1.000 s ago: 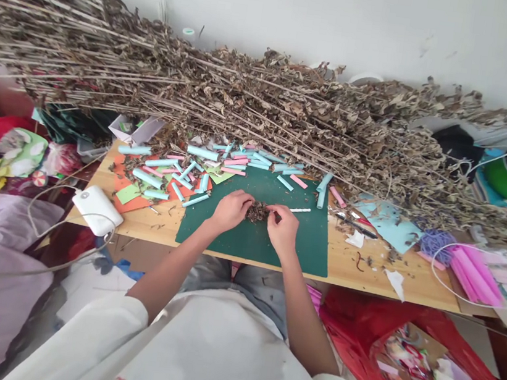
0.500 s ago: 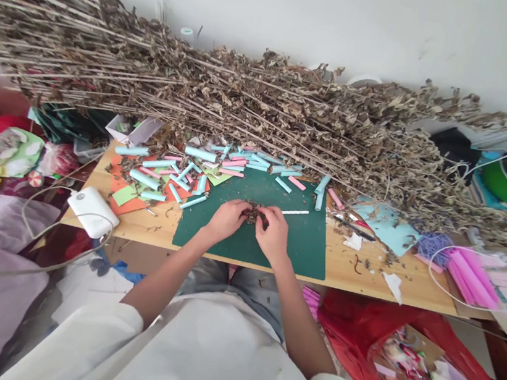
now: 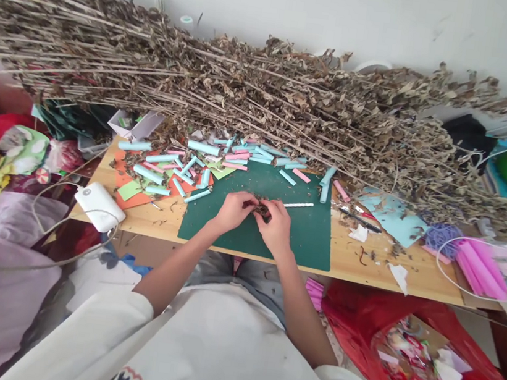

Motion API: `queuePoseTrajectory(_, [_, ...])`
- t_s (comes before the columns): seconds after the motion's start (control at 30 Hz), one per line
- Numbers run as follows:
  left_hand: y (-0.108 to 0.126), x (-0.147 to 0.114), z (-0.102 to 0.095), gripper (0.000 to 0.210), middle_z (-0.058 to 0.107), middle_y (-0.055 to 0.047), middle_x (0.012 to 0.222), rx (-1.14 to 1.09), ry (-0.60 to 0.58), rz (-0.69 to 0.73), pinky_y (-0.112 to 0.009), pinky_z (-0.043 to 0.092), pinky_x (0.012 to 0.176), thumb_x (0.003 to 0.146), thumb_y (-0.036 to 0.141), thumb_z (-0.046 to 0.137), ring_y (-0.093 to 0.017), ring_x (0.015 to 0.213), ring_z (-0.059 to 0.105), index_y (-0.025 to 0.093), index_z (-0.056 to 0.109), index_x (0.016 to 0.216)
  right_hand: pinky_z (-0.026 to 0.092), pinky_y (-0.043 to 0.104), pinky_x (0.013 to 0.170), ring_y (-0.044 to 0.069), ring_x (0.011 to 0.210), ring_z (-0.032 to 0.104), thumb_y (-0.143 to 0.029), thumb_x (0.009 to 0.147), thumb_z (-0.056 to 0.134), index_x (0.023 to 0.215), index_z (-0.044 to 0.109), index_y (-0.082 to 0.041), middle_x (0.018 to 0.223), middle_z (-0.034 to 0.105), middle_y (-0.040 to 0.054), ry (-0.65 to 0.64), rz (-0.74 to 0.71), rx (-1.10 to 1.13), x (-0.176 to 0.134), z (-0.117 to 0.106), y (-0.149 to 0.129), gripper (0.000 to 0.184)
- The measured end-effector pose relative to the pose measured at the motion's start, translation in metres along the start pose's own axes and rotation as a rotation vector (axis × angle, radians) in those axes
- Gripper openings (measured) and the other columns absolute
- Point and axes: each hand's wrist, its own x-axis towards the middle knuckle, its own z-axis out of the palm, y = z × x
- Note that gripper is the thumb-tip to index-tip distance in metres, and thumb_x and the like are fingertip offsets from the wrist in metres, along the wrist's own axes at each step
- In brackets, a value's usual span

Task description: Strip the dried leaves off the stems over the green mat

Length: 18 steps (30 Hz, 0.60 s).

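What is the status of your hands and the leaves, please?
Left hand, right hand: both at dry leaves, over green mat. White stick close by right hand. Paper rolls beyond, apart from both hands.

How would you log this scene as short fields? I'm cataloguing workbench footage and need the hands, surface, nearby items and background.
left hand: fingers at a small clump of dried leaves
right hand: fingers at the same clump; exact grip partly hidden
surface: green mat on a wooden table
nearby: thin white stick on the mat, beside the right hand
rolls: blue rolls and pink rolls, scattered
background: large heap of dried stalks
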Motion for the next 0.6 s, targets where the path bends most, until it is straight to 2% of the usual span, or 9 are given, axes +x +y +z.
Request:
queuePoseTrajectory(0.1, [-0.001, 0.001, 0.001, 0.010, 0.073, -0.004, 0.084, -0.183, -0.019, -0.101, -0.028, 0.053, 0.076, 0.076, 0.018, 0.067, -0.017, 0.076, 0.067, 0.016, 0.074, 0.084, 0.056, 0.032, 0.074, 0.017, 0.073, 0.064, -0.024, 0.086, 0.055, 0.100, 0.070, -0.021, 0.092, 0.069, 0.0062, 0.022, 0.017, 0.117, 0.001, 0.002, 0.000, 0.021])
queuePoseTrajectory(0.23, [-0.002, 0.001, 0.001, 0.025, 0.075, -0.007, 0.089, -0.431, -0.112, -0.184, -0.031, 0.054, 0.080, 0.072, 0.033, 0.075, -0.020, 0.081, 0.069, 0.014, 0.075, 0.089, 0.057, 0.030, 0.070, 0.017, 0.072, 0.067, -0.024, 0.084, 0.056, 0.088, 0.072, -0.020, 0.087, 0.073, 0.0051, 0.131, 0.075, 0.221, 0.002, -0.001, -0.002, 0.018])
queuePoseTrajectory(0.33, [0.001, 0.002, 0.005, 0.031, 0.075, -0.008, 0.086, -0.514, -0.074, -0.214, -0.033, 0.055, 0.079, 0.069, 0.038, 0.077, -0.020, 0.078, 0.069, 0.013, 0.075, 0.087, 0.057, 0.029, 0.067, 0.017, 0.069, 0.068, -0.025, 0.081, 0.057, 0.084, 0.073, -0.020, 0.084, 0.073, 0.0047, 0.158, 0.113, 0.272, 0.003, -0.002, -0.004, 0.017])
queuePoseTrajectory(0.53, [-0.001, 0.004, 0.008, 0.018, 0.072, -0.005, 0.078, -0.361, 0.074, -0.194, -0.029, 0.055, 0.072, 0.073, 0.030, 0.071, -0.016, 0.070, 0.066, 0.014, 0.072, 0.079, 0.057, 0.030, 0.067, 0.017, 0.065, 0.066, -0.031, 0.078, 0.061, 0.084, 0.071, -0.018, 0.076, 0.071, 0.0047, 0.197, 0.261, 0.415, 0.006, -0.001, 0.005, 0.017])
queuePoseTrajectory(0.6, [-0.003, 0.003, 0.005, 0.013, 0.072, -0.006, 0.081, -0.281, 0.087, -0.161, -0.028, 0.055, 0.073, 0.076, 0.025, 0.068, -0.016, 0.073, 0.066, 0.014, 0.072, 0.083, 0.057, 0.030, 0.068, 0.017, 0.069, 0.066, -0.029, 0.079, 0.060, 0.085, 0.071, -0.017, 0.080, 0.070, 0.0053, 0.169, 0.234, 0.398, 0.008, -0.003, 0.008, 0.017])
